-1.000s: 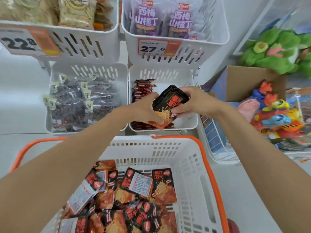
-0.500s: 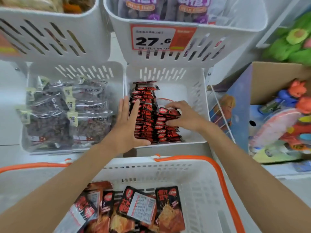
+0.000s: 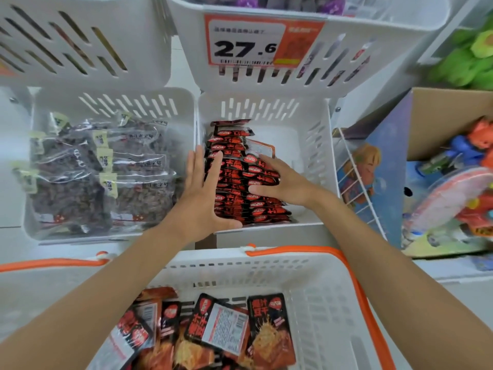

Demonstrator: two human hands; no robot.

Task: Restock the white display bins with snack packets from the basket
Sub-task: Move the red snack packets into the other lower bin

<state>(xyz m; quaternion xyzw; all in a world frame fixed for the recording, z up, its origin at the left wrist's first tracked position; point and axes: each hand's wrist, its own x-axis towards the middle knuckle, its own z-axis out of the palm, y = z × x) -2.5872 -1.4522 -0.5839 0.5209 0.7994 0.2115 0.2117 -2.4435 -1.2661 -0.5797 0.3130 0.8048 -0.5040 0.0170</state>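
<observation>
Two flat hands (image 3: 200, 201) (image 3: 284, 184) against snack packets (image 3: 234, 166)

I read 27.6, bold black, on the orange-edged price tag (image 3: 262, 41) on the upper white bin (image 3: 400, 49). Chinese print on the snack packets (image 3: 234, 180): illegible to me.

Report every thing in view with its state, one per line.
packet row: standing on edge, in left part of display bin
display bin: partly filled, right part bare
left hand: open, flat against the row's left side
right hand: open, fingers on the row's top
basket: holds loose packets
</observation>
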